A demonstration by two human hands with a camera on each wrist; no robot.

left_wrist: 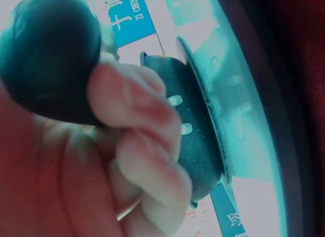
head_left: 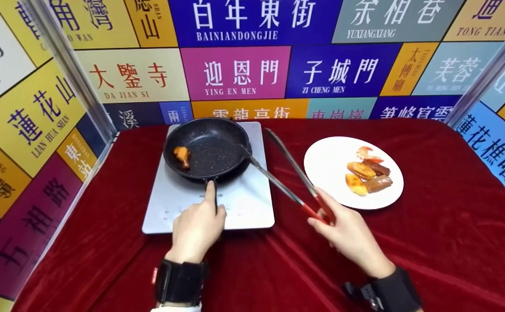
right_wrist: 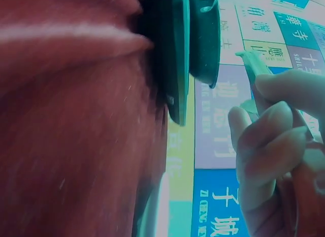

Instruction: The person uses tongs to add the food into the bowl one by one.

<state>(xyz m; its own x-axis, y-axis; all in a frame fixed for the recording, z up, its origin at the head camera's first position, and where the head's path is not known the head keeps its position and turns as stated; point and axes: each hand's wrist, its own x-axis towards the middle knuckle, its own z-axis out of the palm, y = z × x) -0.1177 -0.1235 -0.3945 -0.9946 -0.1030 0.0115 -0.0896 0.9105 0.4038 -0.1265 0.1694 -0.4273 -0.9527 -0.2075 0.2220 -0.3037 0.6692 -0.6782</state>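
Note:
My left hand (head_left: 198,227) grips the handle of a black frying pan (head_left: 209,149), index finger stretched along it toward the rim. In the left wrist view the fingers (left_wrist: 152,166) curl round the dark handle (left_wrist: 51,59). A browned piece of food, like a small chicken drumstick (head_left: 182,157), lies at the left side inside the pan. My right hand (head_left: 350,232) holds metal tongs (head_left: 285,188) by their red grips, arms spread wide. One tip overlaps the pan's right rim; the other points past it, with nothing between them.
The pan stands on a white induction cooktop (head_left: 248,212). To the right, a white plate (head_left: 326,169) carries a shrimp (head_left: 367,154), yellowish pieces (head_left: 360,170) and brown pieces (head_left: 378,184). A dark red cloth (head_left: 451,208) covers the table, and panels with printed signs (head_left: 239,73) enclose it.

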